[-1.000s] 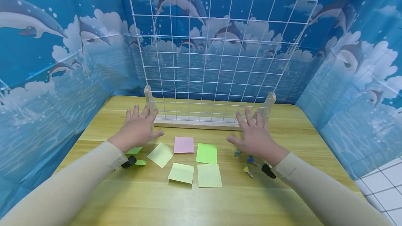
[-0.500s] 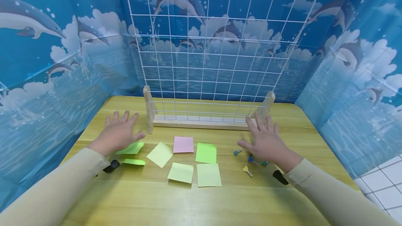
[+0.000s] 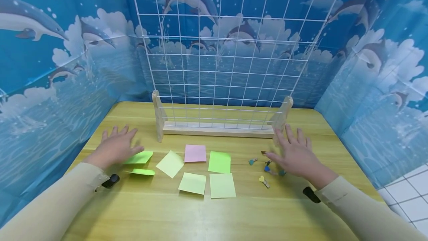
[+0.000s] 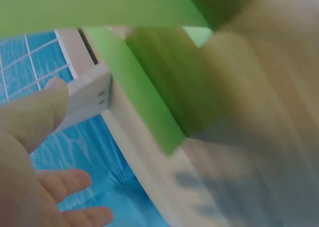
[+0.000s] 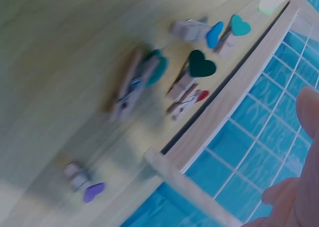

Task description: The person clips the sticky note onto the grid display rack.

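Fingers spread, my left hand (image 3: 115,146) hovers at the left, beside two green sticky notes (image 3: 140,157) with lifted edges. It holds nothing. My right hand (image 3: 297,155), also empty with fingers extended, is over the right side, partly covering a group of small wooden clothespins topped with hearts. A yellow-heart clothespin (image 3: 263,181) lies nearest the person. The right wrist view shows dark green (image 5: 202,65), purple (image 5: 93,192), red and blue hearts on the clothespins. Between the hands lie a pink sticky note (image 3: 195,153), a bright green sticky note (image 3: 219,162) and several pale yellow ones (image 3: 223,186).
A white wire grid stands upright behind the notes in a wooden stand (image 3: 217,132), whose feet reach forward at both ends. Dolphin-printed blue curtains (image 3: 90,66) enclose the wooden table (image 3: 214,218) at the back and sides.
Both hands have moved apart and toward the person, the left one leftward, the right one rightward. The green notes and more of the clothespins have come into sight.
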`<action>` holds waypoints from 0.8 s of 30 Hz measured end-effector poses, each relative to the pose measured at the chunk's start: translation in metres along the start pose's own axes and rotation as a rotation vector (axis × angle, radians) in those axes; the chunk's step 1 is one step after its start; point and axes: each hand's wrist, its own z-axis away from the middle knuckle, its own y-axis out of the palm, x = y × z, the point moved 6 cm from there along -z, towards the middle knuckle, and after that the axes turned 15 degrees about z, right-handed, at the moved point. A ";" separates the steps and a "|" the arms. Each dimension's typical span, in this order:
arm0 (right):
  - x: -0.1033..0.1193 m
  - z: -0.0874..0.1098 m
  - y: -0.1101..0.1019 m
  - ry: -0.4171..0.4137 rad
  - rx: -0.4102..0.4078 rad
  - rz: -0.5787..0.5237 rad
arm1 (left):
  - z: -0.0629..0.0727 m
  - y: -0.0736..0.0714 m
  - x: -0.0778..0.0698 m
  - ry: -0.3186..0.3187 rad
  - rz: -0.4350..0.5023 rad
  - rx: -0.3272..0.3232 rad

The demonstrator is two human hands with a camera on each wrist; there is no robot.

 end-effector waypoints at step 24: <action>-0.048 0.017 0.029 -0.056 0.063 -0.048 | 0.007 0.016 0.034 0.038 0.045 0.076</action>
